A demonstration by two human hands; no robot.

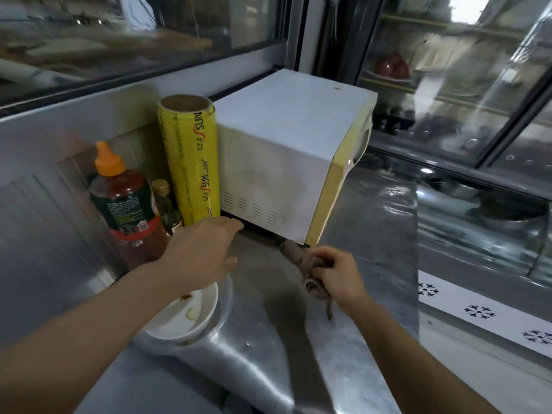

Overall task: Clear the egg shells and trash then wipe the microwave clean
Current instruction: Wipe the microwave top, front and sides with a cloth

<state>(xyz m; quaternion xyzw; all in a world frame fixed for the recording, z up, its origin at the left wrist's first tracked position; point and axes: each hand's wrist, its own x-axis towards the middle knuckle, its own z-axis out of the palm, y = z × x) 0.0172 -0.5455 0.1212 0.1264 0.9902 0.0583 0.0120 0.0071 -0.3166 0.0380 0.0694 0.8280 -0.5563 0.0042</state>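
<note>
A white microwave [280,156] with a yellowed front stands on the steel counter, its vented side facing me and its door turned right. My left hand [200,252] reaches flat to the microwave's lower left corner, fingertips at the gap under it, holding nothing. My right hand [334,273] grips a crumpled brown rag [301,261], whose end touches the counter by the microwave's front bottom corner. No egg shells are visible.
A tall yellow cling-wrap roll [191,156] stands against the microwave's left side. Beside it are a red sauce bottle [125,201] with an orange cap and a small dark bottle [165,204]. A white bowl [185,315] with yellow residue sits under my left forearm. Glass display cases line the right.
</note>
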